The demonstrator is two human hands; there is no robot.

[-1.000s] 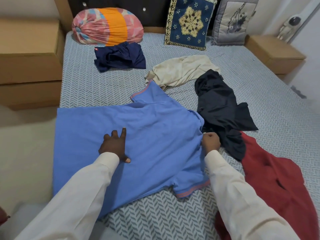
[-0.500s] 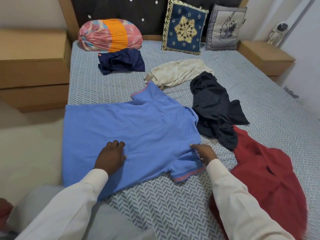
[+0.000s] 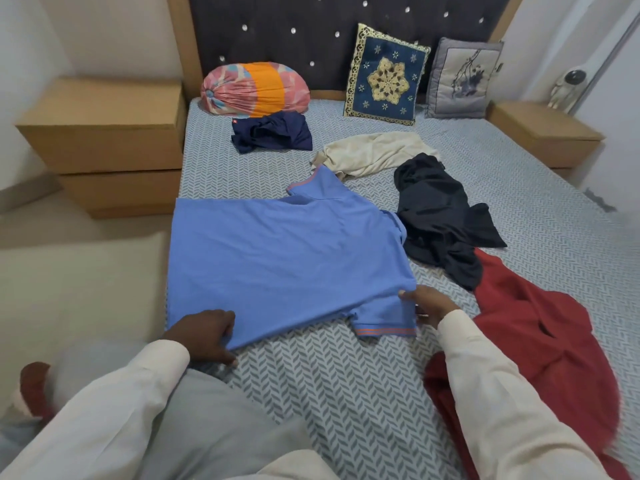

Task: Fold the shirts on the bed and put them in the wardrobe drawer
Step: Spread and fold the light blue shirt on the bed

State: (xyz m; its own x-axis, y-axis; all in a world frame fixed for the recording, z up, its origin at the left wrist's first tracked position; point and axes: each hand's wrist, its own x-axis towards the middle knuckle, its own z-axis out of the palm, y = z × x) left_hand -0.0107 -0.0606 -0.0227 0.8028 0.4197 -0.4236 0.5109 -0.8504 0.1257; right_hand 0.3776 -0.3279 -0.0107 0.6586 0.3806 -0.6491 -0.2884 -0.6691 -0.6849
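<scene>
A blue polo shirt [image 3: 284, 258] lies spread flat across the left part of the bed [image 3: 346, 393], its bottom hem hanging over the left edge. My left hand [image 3: 204, 332] pinches its near edge close to the hem. At the near sleeve, by the orange-striped cuff, my right hand [image 3: 424, 304] grips the cloth. A black shirt [image 3: 436, 216] lies crumpled to the right of the blue one. A red shirt [image 3: 540, 341] lies beside my right arm. Further back rest a cream shirt [image 3: 370, 152] and a navy shirt [image 3: 273, 131].
A pink and orange bundle [image 3: 254, 90], a blue patterned cushion [image 3: 384, 76] and a grey cushion [image 3: 460, 79] stand at the headboard. Wooden bedside units flank the bed at the left [image 3: 104, 133] and right [image 3: 543, 133]. No wardrobe drawer shows.
My left hand slid from the shirt's middle back to its near edge and took hold. My right hand moved from the shoulder down to the near sleeve. The view pulled back.
</scene>
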